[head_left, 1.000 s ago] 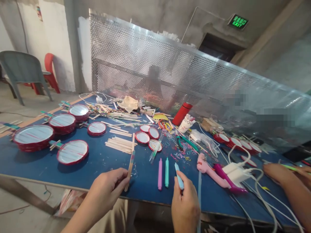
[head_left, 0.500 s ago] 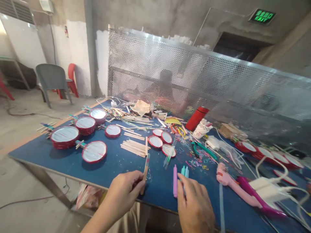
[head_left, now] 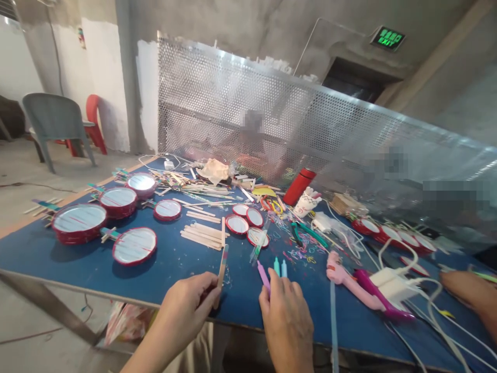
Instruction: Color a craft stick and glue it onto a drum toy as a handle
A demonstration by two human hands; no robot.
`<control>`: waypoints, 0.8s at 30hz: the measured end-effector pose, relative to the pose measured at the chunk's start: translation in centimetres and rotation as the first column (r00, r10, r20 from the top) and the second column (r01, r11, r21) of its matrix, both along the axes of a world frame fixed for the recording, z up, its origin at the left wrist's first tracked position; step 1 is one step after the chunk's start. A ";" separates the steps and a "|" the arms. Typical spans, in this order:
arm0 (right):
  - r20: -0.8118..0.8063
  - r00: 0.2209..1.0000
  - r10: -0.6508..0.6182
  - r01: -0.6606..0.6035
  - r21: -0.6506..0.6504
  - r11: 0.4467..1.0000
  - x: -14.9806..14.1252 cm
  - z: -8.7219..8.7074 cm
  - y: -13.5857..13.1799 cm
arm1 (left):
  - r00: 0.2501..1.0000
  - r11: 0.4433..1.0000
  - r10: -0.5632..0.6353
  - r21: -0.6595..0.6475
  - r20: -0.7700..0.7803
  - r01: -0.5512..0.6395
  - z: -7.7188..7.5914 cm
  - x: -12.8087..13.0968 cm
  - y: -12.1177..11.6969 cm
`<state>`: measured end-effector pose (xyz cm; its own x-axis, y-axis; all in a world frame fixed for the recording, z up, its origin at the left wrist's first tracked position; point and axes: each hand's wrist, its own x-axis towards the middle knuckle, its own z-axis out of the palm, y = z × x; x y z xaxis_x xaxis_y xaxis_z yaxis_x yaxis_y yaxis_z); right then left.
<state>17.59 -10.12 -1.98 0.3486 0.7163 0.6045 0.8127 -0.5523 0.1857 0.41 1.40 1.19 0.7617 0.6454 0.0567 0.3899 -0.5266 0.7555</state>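
Left hand: the left hand (head_left: 186, 305) pinches a craft stick (head_left: 221, 267), which stands nearly upright over the near table (head_left: 58, 259) edge
Right hand: the right hand (head_left: 285, 311) is closed around three pens, a pink pen (head_left: 263, 273), a teal pen (head_left: 277, 266) and a light blue pen (head_left: 283, 268), tips pointing to 12 o'clock
Finished, as it looks: red-rimmed round drums (head_left: 134, 245) with stick handles lie at 10 o'clock
Left, as it looks: loose sticks (head_left: 200, 235) at 11 o'clock and small red rounds (head_left: 236, 224) at 12 o'clock seem unjoined
Nearby: pink glue gun (head_left: 345, 277) at 2 o'clock; another person's hand (head_left: 464, 290) at 3 o'clock
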 end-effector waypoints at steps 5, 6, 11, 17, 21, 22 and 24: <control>0.005 1.000 0.019 -0.019 0.027 0.999 0.2 -0.3 0.1 | 1.000 1.000 0.001 -0.014 -0.011 -0.001 0.2 0.0 0.1; -0.006 0.999 0.050 -0.049 0.052 0.997 0.3 -0.4 0.1 | 1.000 1.000 0.003 -0.021 -0.011 -0.004 0.2 0.1 0.1; -0.130 0.930 0.343 -0.267 0.402 0.876 0.8 -0.6 0.2 | 1.000 1.000 0.017 -0.011 -0.002 -0.017 0.4 0.1 -0.2; -0.372 0.699 0.610 -0.202 0.716 0.668 0.4 -0.4 -0.2 | 0.999 0.999 0.027 0.029 0.017 -0.028 -0.2 0.0 -0.2; -0.432 0.674 0.600 -0.109 0.745 0.658 0.3 -0.9 -0.6 | 0.999 0.999 0.035 0.032 0.018 -0.035 -0.4 -0.1 -0.3; -0.423 0.671 0.609 -0.130 0.741 0.658 0.3 -1.1 -0.6 | 0.999 0.999 0.039 0.034 0.014 -0.039 -0.4 -0.1 -0.3; -0.367 0.684 0.631 -0.209 0.730 0.651 0.4 -1.5 -0.4 | 0.999 0.998 0.047 0.041 0.010 -0.047 -0.2 -0.1 -0.3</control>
